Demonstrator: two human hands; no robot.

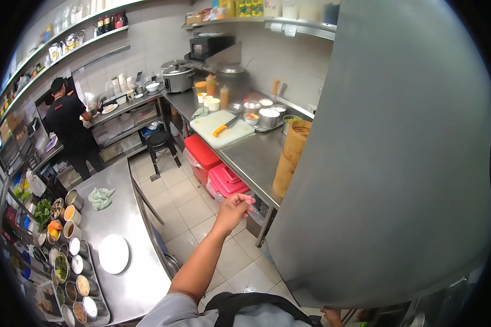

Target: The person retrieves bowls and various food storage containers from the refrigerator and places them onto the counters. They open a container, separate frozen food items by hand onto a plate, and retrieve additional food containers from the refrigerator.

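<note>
My left hand (236, 211) is held out in mid-air over the tiled floor, its fingers loosely bent and a little apart, with nothing visible in it. Beyond it, under the steel counter, are a pink-lidded bin (227, 180) and a red-lidded bin (203, 152). At the bottom edge, only part of my right hand (333, 316) shows, low beside a large grey metal panel (398, 163); its fingers are mostly cut off by the frame. On the counter, an orange-handled knife (227, 127) lies on a white cutting board (213, 140), near a stack of bamboo steamers (290, 163).
The grey panel fills the right side. To my left, a steel table (147, 272) bears a white plate (114, 254), a green cloth (100, 199) and several food containers. A co-worker (68, 122) stands at the far counter. A black stool (161, 143) is on the floor.
</note>
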